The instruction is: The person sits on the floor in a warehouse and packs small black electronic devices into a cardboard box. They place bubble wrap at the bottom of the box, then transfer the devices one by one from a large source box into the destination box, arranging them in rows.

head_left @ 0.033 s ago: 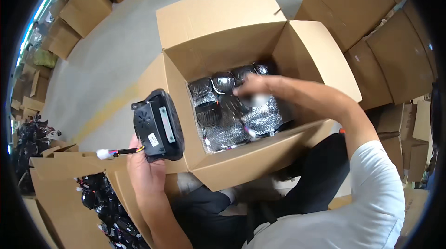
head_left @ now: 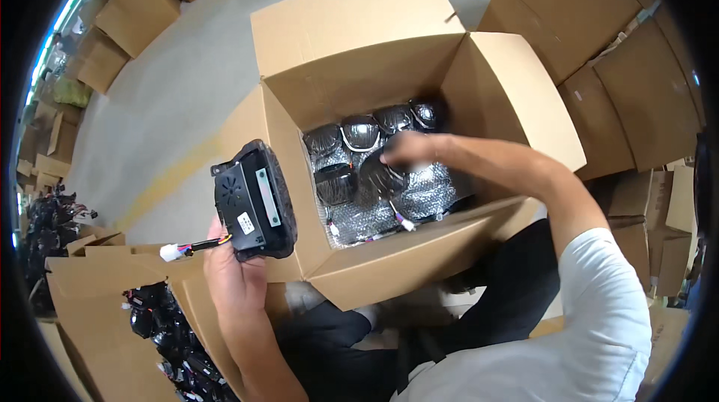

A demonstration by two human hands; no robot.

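Black unit (head_left: 251, 203) with a white-tipped lead is standing tilted outside the carton (head_left: 419, 256), just left of its left wall. Left hand (head_left: 234, 271) is holding it from the near end, fingers closing round its lower edge; the lead (head_left: 198, 246) is hanging out to the left, its white plug (head_left: 171, 253) free.

Right hand (head_left: 410, 150) is bending over a dark unit (head_left: 380, 179) inside the carton. Fingers seem to be curling at its far right edge; blur is hiding the tips, so cannot tell whether they are gripping. That unit's lead is trailing to the near side, over bubble wrap (head_left: 352, 218).

Other wrapped units (head_left: 361, 132) are lining the far wall; one more (head_left: 335, 183) is sitting just left of the handled one. Judging step: right hand is seating a unit in this layer. Next move would be calling for a settled unit, a tucked lead, then lifting the held one over the left wall.

Edges: flaps are folding outward, leaving the top open. Near and right of the right hand, bubble wrap is offering room. At near left, another carton (head_left: 97, 327) of dark parts (head_left: 183, 353) is crowding the left forearm.
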